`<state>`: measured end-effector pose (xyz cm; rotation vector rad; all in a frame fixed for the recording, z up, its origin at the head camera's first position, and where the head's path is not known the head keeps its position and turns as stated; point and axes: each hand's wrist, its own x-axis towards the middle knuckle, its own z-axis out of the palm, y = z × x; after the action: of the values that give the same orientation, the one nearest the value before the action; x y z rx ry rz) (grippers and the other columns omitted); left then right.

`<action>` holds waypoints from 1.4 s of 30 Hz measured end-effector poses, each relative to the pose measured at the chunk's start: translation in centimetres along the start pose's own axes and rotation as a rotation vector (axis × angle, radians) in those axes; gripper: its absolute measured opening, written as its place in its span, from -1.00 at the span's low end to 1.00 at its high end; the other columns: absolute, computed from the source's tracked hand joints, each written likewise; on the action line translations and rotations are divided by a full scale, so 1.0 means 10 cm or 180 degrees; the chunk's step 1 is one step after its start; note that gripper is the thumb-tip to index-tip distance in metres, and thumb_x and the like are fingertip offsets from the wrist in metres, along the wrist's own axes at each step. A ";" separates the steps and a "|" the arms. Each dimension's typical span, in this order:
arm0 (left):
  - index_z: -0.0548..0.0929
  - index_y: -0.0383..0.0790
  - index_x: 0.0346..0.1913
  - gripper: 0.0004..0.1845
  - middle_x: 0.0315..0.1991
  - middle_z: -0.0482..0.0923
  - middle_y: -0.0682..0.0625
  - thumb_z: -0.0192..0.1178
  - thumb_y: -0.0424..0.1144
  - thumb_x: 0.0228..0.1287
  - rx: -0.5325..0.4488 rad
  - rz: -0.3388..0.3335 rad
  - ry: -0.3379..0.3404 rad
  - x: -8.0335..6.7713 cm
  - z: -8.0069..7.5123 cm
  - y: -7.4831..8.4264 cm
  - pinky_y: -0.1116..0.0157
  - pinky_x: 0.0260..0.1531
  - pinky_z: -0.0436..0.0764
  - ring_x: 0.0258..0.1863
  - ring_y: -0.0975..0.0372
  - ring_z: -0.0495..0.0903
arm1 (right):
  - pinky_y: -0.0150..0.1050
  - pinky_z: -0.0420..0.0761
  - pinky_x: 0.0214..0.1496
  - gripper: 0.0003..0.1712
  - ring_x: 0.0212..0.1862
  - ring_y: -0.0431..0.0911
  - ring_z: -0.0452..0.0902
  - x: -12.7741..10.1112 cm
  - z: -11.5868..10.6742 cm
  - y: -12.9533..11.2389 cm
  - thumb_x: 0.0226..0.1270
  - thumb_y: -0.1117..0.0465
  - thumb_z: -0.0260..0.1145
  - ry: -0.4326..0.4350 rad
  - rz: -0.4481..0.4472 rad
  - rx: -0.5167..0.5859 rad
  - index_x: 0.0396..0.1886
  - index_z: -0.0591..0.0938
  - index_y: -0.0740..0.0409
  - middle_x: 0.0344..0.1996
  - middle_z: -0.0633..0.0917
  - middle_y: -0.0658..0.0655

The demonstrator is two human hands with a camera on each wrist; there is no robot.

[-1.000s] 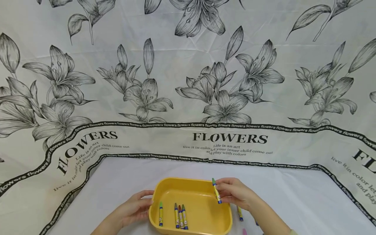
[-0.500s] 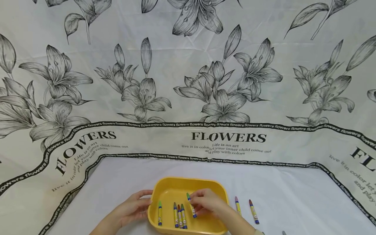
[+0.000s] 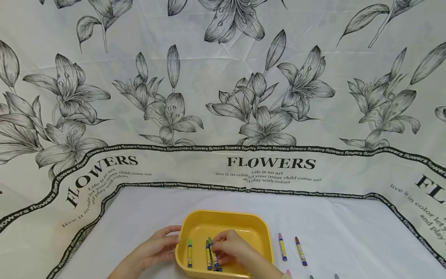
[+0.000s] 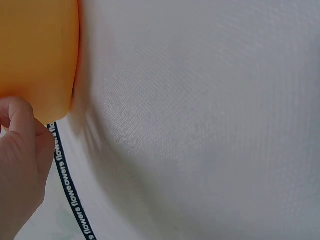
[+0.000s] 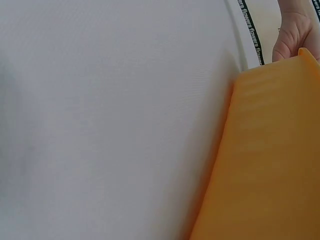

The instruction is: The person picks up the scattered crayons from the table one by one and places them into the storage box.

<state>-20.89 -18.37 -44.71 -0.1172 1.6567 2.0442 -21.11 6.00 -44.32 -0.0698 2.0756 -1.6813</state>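
In the head view, my right hand (image 3: 231, 248) pinches a green-tipped crayon (image 3: 213, 251) low inside a yellow plastic tray (image 3: 240, 222). This crayon overlaps a close group of crayons in the tray, covering part of them; a dark-tipped crayon (image 3: 208, 256) of that group shows at its left. Apart from them, a light green crayon (image 3: 189, 254) lies near the tray's left wall. My left hand (image 3: 158, 248) grips the tray's left side; the left wrist view has its bent fingers against the yellow wall (image 4: 40, 55). The right wrist view shows only the tray's outside (image 5: 270, 150) and my left hand (image 5: 295, 37).
Right of the tray, a pink crayon (image 3: 282, 247) and a brownish-red crayon (image 3: 301, 252) lie on the white tablecloth (image 3: 334, 221). Tips of several more, including a grey crayon (image 3: 337, 276), show at the bottom edge. A flower-printed cloth (image 3: 195, 166) hangs behind.
My right hand has carried the green crayon from above the tray's right rim leftward and down to the group inside. The left hand has stayed at the tray's left side.
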 end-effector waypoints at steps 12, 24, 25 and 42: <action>0.10 -0.39 0.34 -0.35 -0.09 0.51 -0.11 0.13 -0.35 0.26 -0.0028 -0.0035 -0.0029 0.00 0.01 0.02 0.33 -0.24 0.57 -0.23 0.22 0.48 | -0.46 0.51 -0.68 -0.90 -0.72 -0.26 0.44 0.03 0.07 -0.01 0.14 0.42 0.24 0.0001 0.0042 0.0133 -0.33 0.60 0.40 -0.72 0.53 0.06; 0.10 -0.39 0.34 -0.36 -0.09 0.51 -0.11 0.12 -0.36 0.27 -0.0031 -0.0031 -0.0028 0.02 0.02 0.00 0.32 -0.24 0.58 -0.23 0.22 0.49 | -0.43 0.58 -0.54 -0.72 -0.63 -0.25 0.51 -0.06 -0.32 -0.26 0.20 0.37 0.21 -0.0185 0.0007 0.0449 -0.12 0.55 0.47 -0.61 0.58 0.07; 0.10 -0.39 0.35 -0.35 -0.08 0.52 -0.11 0.12 -0.35 0.27 -0.0021 -0.0035 -0.0021 0.01 0.02 0.01 0.32 -0.23 0.58 -0.22 0.22 0.49 | -0.42 0.59 -0.52 -0.71 -0.62 -0.24 0.52 -0.08 -0.39 -0.30 0.21 0.36 0.21 -0.0214 0.0006 0.0468 -0.10 0.54 0.46 -0.60 0.59 0.08; 0.06 -0.40 0.35 -0.36 -0.05 0.48 -0.13 0.08 -0.37 0.28 -0.0093 0.0026 -0.0102 0.00 0.00 -0.01 0.32 -0.22 0.57 -0.19 0.22 0.48 | -0.30 0.64 -0.32 -0.67 -0.43 -0.16 0.59 -0.39 -1.61 -0.36 0.22 0.27 0.24 -0.0014 0.0034 0.0207 -0.04 0.53 0.34 -0.40 0.64 0.12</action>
<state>-20.82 -18.38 -44.76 -0.0874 1.6112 2.0663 -24.67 21.09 -37.44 -0.0414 2.0128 -1.7392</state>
